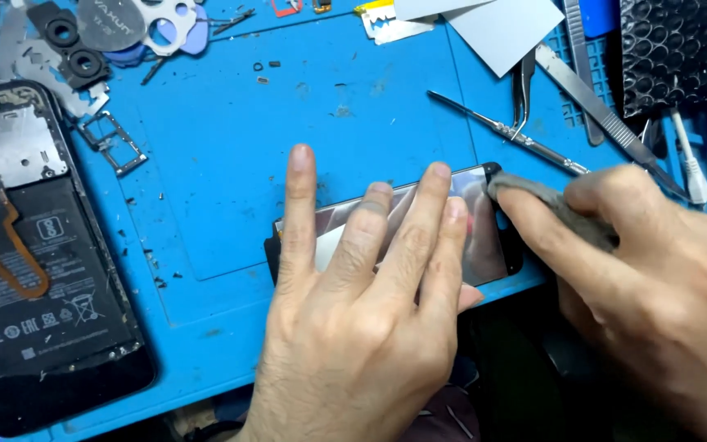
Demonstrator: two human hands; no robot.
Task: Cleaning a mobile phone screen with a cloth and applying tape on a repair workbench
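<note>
A phone screen panel [484,245] with a glossy reflective face lies flat on the blue work mat [222,164] near its front edge. My left hand [362,319] presses down on it with fingers spread, covering most of the glass. My right hand [656,270] comes in from the right and pinches a small grey cloth [546,203], which touches the panel's upper right corner.
An opened phone body [38,262] with its battery and orange flex cable lies at the left. Tweezers [599,106], a thin metal probe [501,129], a SIM tray [112,141], metal shields, picks and paper scraps sit along the back. Small debris dots the mat.
</note>
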